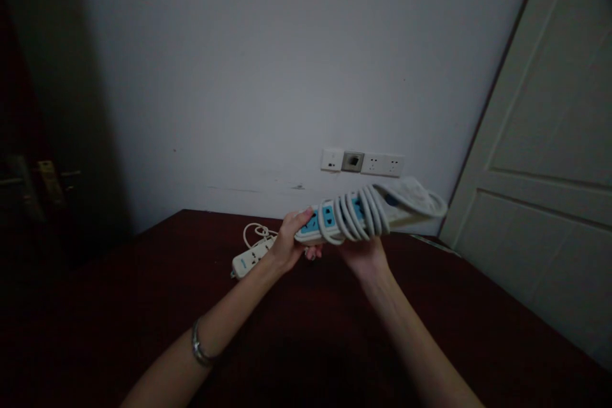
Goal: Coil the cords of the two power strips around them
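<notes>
I hold a white power strip [329,220] with blue sockets up over a dark red table [143,306]. Its white cable [363,211] is wound in several loops round the strip's body. My left hand [289,243] is closed round the strip's near end, thumb on top. My right hand [366,254] grips it from below, under the wound loops. A loose loop of cable [421,199] sticks out to the right. A second white power strip [251,258] lies on the table just behind my left hand, with its cable [255,231] curled behind it.
A row of wall sockets [362,162] sits low on the white wall behind the table. A pale door [545,159] stands at the right. At the far left is a dark door with a metal handle [48,182]. I wear a bracelet [201,347] on my left wrist.
</notes>
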`<state>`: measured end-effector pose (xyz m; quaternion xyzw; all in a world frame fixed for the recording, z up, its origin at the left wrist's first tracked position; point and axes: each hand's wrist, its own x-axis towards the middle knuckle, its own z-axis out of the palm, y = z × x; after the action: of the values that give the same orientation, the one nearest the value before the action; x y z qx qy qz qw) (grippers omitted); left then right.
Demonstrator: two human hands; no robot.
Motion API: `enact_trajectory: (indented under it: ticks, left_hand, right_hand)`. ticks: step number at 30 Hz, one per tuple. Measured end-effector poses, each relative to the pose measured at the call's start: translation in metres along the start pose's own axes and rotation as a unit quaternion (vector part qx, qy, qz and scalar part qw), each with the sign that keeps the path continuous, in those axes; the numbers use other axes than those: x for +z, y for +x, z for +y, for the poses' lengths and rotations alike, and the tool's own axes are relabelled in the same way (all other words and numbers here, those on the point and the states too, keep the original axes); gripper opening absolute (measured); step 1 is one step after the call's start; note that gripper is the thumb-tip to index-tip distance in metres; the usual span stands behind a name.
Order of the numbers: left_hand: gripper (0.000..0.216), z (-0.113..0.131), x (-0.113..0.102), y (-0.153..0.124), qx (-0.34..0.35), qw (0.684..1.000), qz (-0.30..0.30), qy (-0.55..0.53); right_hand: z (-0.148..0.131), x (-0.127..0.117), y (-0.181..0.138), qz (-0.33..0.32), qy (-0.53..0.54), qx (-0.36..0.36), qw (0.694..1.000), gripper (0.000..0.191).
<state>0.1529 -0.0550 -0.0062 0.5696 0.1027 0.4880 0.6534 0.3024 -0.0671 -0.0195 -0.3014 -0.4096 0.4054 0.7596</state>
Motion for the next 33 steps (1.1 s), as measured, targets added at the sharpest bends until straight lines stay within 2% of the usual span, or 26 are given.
enact_trajectory:
  ticks: [3,5,7,10,14,16,18,21,23,24,26,30,33]
  left_hand:
    - [0.032,-0.007,0.006,0.006,-0.016,0.987,0.109,-0.119]
    - [0.026,-0.008,0.009,0.007,-0.045,0.968,0.166,-0.184]
    - [0.023,-0.007,0.012,0.006,-0.084,0.951,0.195,-0.225]
    - [0.026,-0.007,0.014,0.005,-0.139,0.932,0.208,-0.262]
    - [0.027,-0.007,0.015,0.005,-0.187,0.904,0.214,-0.319]
    - [0.024,-0.007,0.013,0.006,-0.187,0.893,0.223,-0.342]
    - [0.021,-0.008,0.011,0.007,-0.179,0.89,0.231,-0.351]
    - [0.019,-0.011,0.006,0.011,-0.166,0.898,0.223,-0.342]
    - [0.017,-0.015,0.002,0.014,-0.165,0.905,0.218,-0.326]
    - [0.015,-0.017,0.0,0.015,-0.168,0.909,0.216,-0.315]
    - [0.015,-0.024,-0.002,0.016,-0.181,0.919,0.206,-0.283]
    - [0.026,-0.033,-0.001,0.014,-0.167,0.966,0.124,-0.156]
    - [0.031,-0.035,0.002,0.011,-0.101,0.989,0.091,-0.054]
  right_hand:
    - [0.003,0.009,-0.004,0.004,0.027,-0.006,1.0,0.029]
    - [0.005,0.015,-0.006,0.031,0.034,-0.01,0.999,0.03]
    - [0.007,0.017,-0.007,0.074,0.015,-0.031,0.997,0.035]
    - [0.012,0.013,-0.005,0.136,-0.081,-0.122,0.98,0.037]
    - [0.013,0.002,-0.003,0.139,-0.224,-0.281,0.923,0.025]
    - [0.013,-0.002,-0.004,0.093,-0.291,-0.37,0.877,0.014]
    - [0.014,-0.006,-0.006,0.012,-0.354,-0.433,0.829,0.008]
    - [0.019,-0.01,-0.008,-0.131,-0.427,-0.443,0.777,0.028]
    - [0.023,-0.012,-0.008,-0.182,-0.457,-0.427,0.759,0.039]
    - [0.024,-0.013,-0.007,-0.186,-0.467,-0.417,0.757,0.04]
    - [0.024,-0.016,-0.004,-0.154,-0.481,-0.406,0.761,0.039]
    - [0.016,-0.024,0.006,-0.039,-0.473,-0.433,0.766,0.028]
    - [0.003,-0.029,0.012,-0.045,-0.469,-0.457,0.755,0.025]
